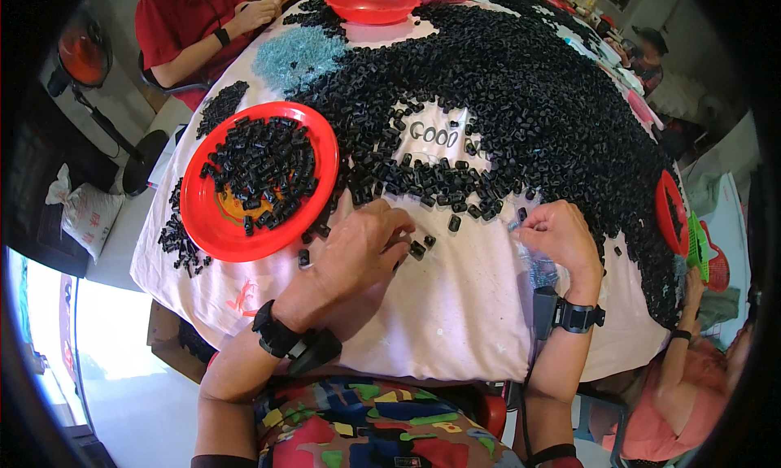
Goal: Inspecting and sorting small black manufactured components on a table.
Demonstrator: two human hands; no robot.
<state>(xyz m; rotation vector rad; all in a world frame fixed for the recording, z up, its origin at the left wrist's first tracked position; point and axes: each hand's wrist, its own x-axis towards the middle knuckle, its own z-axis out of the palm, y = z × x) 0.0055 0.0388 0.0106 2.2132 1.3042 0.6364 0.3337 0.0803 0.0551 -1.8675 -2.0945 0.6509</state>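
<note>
My left hand is above the near part of the cloth, with curled fingers closed and a small dark bit showing at the fingertips. Beside it lie a few loose short black plastic tubes, just in front of the big heap of black tubes. To the right, my right hand is closed in a pinch at the heap's near edge; what the fingers hold is too small to make out. Clear bluish plastic bits lie beside and below that hand. Left of my left hand, a red plate holds many black tubes.
A pale printed cloth covers the table. Farther off are a clear bluish pile and a red basin. A person in red sits at the left; another person sits at the right, near a green basket.
</note>
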